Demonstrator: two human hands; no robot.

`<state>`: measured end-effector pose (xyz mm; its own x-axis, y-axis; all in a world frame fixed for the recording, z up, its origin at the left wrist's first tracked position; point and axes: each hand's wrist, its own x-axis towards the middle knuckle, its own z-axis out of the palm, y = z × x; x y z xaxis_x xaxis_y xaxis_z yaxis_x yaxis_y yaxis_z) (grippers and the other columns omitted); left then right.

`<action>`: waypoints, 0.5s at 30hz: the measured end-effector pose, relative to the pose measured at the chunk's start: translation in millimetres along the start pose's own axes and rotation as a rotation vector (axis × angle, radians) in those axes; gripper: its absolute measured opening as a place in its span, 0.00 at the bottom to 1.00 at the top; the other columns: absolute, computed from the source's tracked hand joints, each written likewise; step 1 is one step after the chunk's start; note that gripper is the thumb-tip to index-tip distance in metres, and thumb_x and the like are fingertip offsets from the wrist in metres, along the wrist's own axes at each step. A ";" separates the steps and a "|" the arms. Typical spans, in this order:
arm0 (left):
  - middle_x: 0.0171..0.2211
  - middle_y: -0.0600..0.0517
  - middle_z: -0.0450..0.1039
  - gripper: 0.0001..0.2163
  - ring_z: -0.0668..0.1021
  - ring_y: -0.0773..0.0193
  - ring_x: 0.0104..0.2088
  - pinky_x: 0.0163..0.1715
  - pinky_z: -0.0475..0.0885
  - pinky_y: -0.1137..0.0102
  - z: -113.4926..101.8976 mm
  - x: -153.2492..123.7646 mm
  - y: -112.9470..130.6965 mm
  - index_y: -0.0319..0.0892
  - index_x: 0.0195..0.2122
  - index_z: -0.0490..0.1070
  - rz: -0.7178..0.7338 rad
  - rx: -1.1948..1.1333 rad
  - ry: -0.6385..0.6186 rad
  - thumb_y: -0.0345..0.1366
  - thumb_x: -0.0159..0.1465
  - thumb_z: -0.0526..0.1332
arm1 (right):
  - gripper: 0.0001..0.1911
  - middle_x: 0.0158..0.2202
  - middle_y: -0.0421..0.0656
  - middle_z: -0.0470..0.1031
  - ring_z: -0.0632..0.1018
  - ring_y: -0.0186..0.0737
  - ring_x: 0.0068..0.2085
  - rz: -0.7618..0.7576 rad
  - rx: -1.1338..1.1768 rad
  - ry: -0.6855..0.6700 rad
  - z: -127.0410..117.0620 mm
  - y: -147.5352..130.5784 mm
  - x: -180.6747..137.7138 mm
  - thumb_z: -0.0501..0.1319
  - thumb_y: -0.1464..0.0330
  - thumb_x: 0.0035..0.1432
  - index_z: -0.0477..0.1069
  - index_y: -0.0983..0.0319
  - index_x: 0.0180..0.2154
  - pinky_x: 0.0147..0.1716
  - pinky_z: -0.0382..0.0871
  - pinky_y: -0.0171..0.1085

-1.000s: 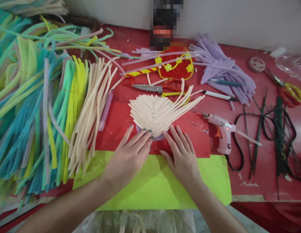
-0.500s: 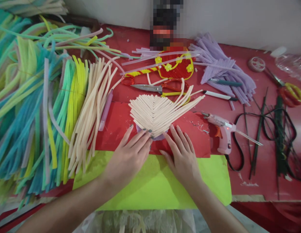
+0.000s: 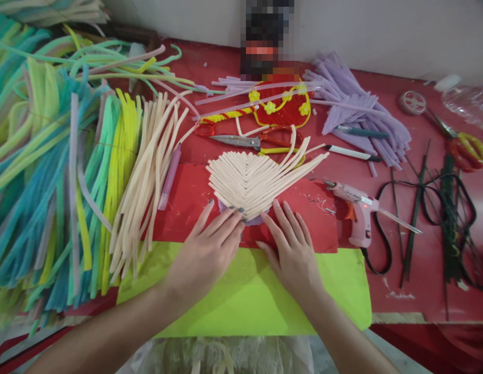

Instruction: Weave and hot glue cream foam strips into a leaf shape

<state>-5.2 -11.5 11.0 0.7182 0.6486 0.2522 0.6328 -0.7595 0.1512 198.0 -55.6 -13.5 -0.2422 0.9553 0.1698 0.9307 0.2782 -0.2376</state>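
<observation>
Head view, the one feed I have: the cream herringbone piece point(image 3: 246, 179) lies mid-frame on a red sheet point(image 3: 182, 208), loose strip ends point(image 3: 311, 166) fanning toward its two o'clock, a lilac layer point(image 3: 257, 221) showing beneath its lower edge. I log the left hand point(image 3: 213, 254) at the piece's seven o'clock, fingers extended and fingertips on the lower edge, and the right hand point(image 3: 294, 254) near five, similarly flat with its index fingertip at that edge; neither is closed round anything, pressure I cannot tell. Also noted: scissors point(image 3: 239, 141) at twelve, pink glue gun point(image 3: 359, 213) between three and four, cream strips point(image 3: 142, 176) at nine.
</observation>
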 end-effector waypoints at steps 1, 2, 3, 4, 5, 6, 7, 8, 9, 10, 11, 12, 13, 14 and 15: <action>0.52 0.40 0.73 0.13 0.73 0.53 0.55 0.63 0.57 0.50 -0.3 0.2 0.0 0.32 0.49 0.72 0.003 0.001 -0.007 0.27 0.66 0.55 | 0.29 0.67 0.51 0.53 0.54 0.49 0.68 -0.005 0.002 0.000 0.0 0.0 -0.3 0.55 0.63 0.64 0.52 0.58 0.65 0.62 0.57 0.54; 0.52 0.40 0.73 0.13 0.73 0.53 0.55 0.62 0.58 0.50 -0.7 0.5 0.0 0.32 0.49 0.72 0.006 0.005 -0.012 0.27 0.66 0.55 | 0.29 0.68 0.50 0.50 0.53 0.50 0.68 -0.014 0.000 -0.004 0.0 -0.1 -0.5 0.55 0.63 0.64 0.52 0.57 0.65 0.62 0.57 0.55; 0.52 0.40 0.73 0.13 0.73 0.53 0.55 0.62 0.58 0.50 -1.1 0.8 0.0 0.32 0.49 0.72 0.010 0.012 -0.012 0.27 0.66 0.54 | 0.29 0.69 0.50 0.47 0.52 0.52 0.68 -0.023 -0.004 -0.009 -0.1 -0.3 -0.7 0.55 0.63 0.64 0.53 0.56 0.64 0.62 0.57 0.56; 0.52 0.40 0.73 0.13 0.73 0.53 0.55 0.62 0.59 0.50 -1.6 1.0 0.1 0.32 0.49 0.72 0.017 0.019 -0.015 0.27 0.66 0.54 | 0.28 0.70 0.49 0.44 0.52 0.53 0.68 -0.032 -0.010 -0.018 -0.4 -0.6 -0.8 0.55 0.62 0.64 0.54 0.55 0.64 0.62 0.56 0.57; 0.53 0.40 0.73 0.13 0.73 0.53 0.55 0.62 0.59 0.50 -1.9 1.3 0.1 0.31 0.49 0.72 0.022 0.026 -0.018 0.27 0.66 0.54 | 0.28 0.70 0.49 0.41 0.51 0.54 0.68 -0.038 -0.018 -0.027 -0.7 -0.8 -0.8 0.56 0.62 0.64 0.55 0.54 0.64 0.61 0.56 0.58; 0.53 0.40 0.73 0.13 0.73 0.53 0.55 0.62 0.59 0.50 -2.2 1.4 0.0 0.31 0.49 0.72 0.025 0.031 -0.021 0.27 0.66 0.54 | 0.28 0.70 0.49 0.40 0.51 0.55 0.68 -0.043 -0.025 -0.035 -1.0 -1.1 -0.8 0.56 0.62 0.63 0.56 0.54 0.63 0.61 0.56 0.58; 0.53 0.40 0.73 0.13 0.73 0.52 0.55 0.61 0.59 0.50 -2.3 1.5 0.0 0.31 0.49 0.72 0.025 0.034 -0.021 0.27 0.66 0.54 | 0.28 0.70 0.49 0.39 0.51 0.55 0.68 -0.045 -0.031 -0.040 -1.2 -1.3 -0.8 0.56 0.62 0.63 0.56 0.54 0.63 0.61 0.56 0.58; 0.53 0.41 0.73 0.13 0.73 0.52 0.55 0.62 0.59 0.50 -2.4 1.5 -0.1 0.31 0.49 0.72 0.025 0.035 -0.020 0.27 0.66 0.53 | 0.28 0.70 0.49 0.39 0.50 0.55 0.68 -0.045 -0.034 -0.040 -1.3 -1.4 -0.7 0.56 0.62 0.63 0.56 0.54 0.63 0.61 0.56 0.58; 0.53 0.41 0.73 0.13 0.73 0.52 0.55 0.62 0.59 0.50 -2.4 1.4 -0.3 0.31 0.49 0.72 0.023 0.034 -0.022 0.28 0.66 0.54 | 0.28 0.70 0.49 0.39 0.50 0.55 0.68 -0.044 -0.034 -0.039 -1.4 -1.5 -0.6 0.56 0.62 0.63 0.56 0.54 0.63 0.61 0.56 0.58; 0.53 0.41 0.73 0.13 0.73 0.52 0.55 0.62 0.59 0.50 -2.2 1.3 -0.4 0.31 0.49 0.72 0.019 0.031 -0.022 0.28 0.66 0.54 | 0.28 0.70 0.49 0.39 0.50 0.55 0.68 -0.042 -0.032 -0.039 -1.2 -1.5 -0.6 0.56 0.63 0.63 0.55 0.54 0.63 0.61 0.56 0.58; 0.53 0.40 0.73 0.13 0.73 0.52 0.55 0.62 0.59 0.50 -2.1 1.2 -0.5 0.32 0.49 0.72 0.016 0.028 -0.021 0.27 0.66 0.54 | 0.28 0.70 0.48 0.39 0.50 0.55 0.68 -0.039 -0.029 -0.037 -1.0 -1.4 -0.6 0.56 0.63 0.63 0.55 0.54 0.64 0.61 0.56 0.58; 0.53 0.40 0.73 0.13 0.73 0.53 0.55 0.62 0.59 0.50 -1.8 1.0 -0.6 0.32 0.49 0.72 0.016 0.025 -0.020 0.27 0.66 0.54 | 0.28 0.70 0.48 0.40 0.51 0.54 0.68 -0.035 -0.024 -0.034 -0.6 -1.3 -0.7 0.56 0.63 0.63 0.55 0.54 0.64 0.61 0.56 0.58; 0.53 0.41 0.73 0.13 0.73 0.53 0.55 0.62 0.59 0.50 -1.5 0.8 -0.6 0.32 0.49 0.72 0.014 0.021 -0.019 0.27 0.66 0.55 | 0.29 0.70 0.48 0.41 0.51 0.54 0.68 -0.033 -0.019 -0.030 -0.1 -1.2 -0.7 0.56 0.62 0.63 0.54 0.54 0.64 0.62 0.56 0.58; 0.53 0.41 0.73 0.13 0.73 0.53 0.55 0.62 0.58 0.50 -1.2 0.6 -0.6 0.33 0.49 0.72 0.012 0.019 -0.017 0.28 0.66 0.55 | 0.29 0.70 0.49 0.42 0.51 0.54 0.68 -0.030 -0.014 -0.026 0.3 -1.1 -0.8 0.56 0.62 0.63 0.54 0.55 0.64 0.62 0.56 0.58; 0.53 0.41 0.73 0.13 0.73 0.53 0.55 0.62 0.58 0.50 -0.8 0.4 -0.6 0.33 0.49 0.72 0.010 0.019 -0.020 0.28 0.66 0.55 | 0.30 0.70 0.49 0.43 0.51 0.53 0.68 -0.027 -0.010 -0.022 0.7 -1.1 -0.8 0.55 0.62 0.63 0.53 0.56 0.65 0.62 0.56 0.58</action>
<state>-5.6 -10.8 11.8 0.7299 0.6420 0.2349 0.6306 -0.7649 0.1310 197.0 -56.6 -14.0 -0.2726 0.9495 0.1551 0.9264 0.3026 -0.2241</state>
